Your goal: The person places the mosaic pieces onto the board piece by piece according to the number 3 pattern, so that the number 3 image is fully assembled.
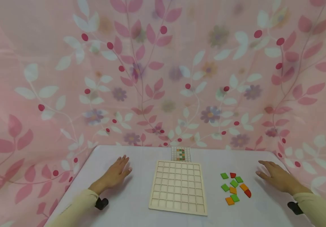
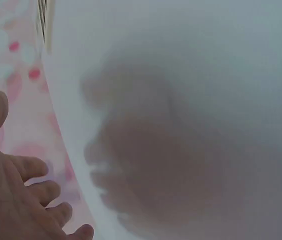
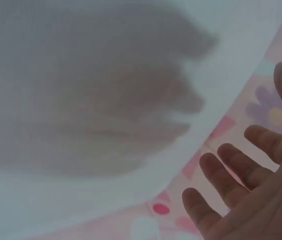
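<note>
Hovering fingers (image 3: pixel 223 180), extended above table (image 1: pixel 135 195)

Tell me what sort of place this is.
Perhaps a tabletop puzzle corner, though the floral backdrop hides whatever lies beyond. The white table bears a cream gridded board, loose green, orange and red tiles, and a small pattern card.

A pink floral curtain (image 1: pixel 163 94) around a white table (image 1: pixel 135 195) marks a screened-off workspace, room type unclear.
</note>
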Available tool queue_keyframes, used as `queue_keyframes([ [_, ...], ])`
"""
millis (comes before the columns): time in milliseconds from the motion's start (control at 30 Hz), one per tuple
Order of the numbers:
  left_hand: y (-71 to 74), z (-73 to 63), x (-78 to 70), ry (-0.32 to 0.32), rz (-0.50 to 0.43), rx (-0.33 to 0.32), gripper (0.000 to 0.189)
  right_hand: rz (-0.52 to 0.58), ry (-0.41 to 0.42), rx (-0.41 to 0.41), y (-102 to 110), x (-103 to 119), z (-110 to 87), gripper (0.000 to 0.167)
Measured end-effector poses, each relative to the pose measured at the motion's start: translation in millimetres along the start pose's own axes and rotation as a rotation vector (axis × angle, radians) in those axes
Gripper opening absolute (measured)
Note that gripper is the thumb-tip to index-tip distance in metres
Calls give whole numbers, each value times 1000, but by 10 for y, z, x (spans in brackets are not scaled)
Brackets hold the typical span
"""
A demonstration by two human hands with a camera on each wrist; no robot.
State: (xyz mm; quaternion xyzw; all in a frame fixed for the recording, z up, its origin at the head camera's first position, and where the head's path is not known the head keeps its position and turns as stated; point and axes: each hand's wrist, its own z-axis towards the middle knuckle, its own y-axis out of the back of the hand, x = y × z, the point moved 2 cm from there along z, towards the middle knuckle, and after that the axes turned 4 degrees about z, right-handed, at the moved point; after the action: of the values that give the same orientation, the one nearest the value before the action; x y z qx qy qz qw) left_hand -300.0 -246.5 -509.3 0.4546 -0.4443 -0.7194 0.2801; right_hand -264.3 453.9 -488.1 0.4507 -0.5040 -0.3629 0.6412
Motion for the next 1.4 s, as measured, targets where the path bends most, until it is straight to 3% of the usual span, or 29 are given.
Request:
queue_keyframes([
  [133,-191,-7,-339,82,-159,97,71,40,-24,12,-113,123,64,67],
  [233,-304,-35,-548,147,-258,132,71,75,-29,11,-200,208,112,63],
  [433,-526,-105,-785,200,-369,126,70,146,-39,-6,-363,334,180,46],
  [667,-734,-251,-941,153,-338,120,76,158,-77,-20,-506,545,253,42],
  [933,-812,-349,-1139,112,-338,94,87,90,-57,-87,-527,728,290,43],
  [1400,-865,-420,-1203,118,-283,80,91,78,-1,-121,-600,721,309,21],
])
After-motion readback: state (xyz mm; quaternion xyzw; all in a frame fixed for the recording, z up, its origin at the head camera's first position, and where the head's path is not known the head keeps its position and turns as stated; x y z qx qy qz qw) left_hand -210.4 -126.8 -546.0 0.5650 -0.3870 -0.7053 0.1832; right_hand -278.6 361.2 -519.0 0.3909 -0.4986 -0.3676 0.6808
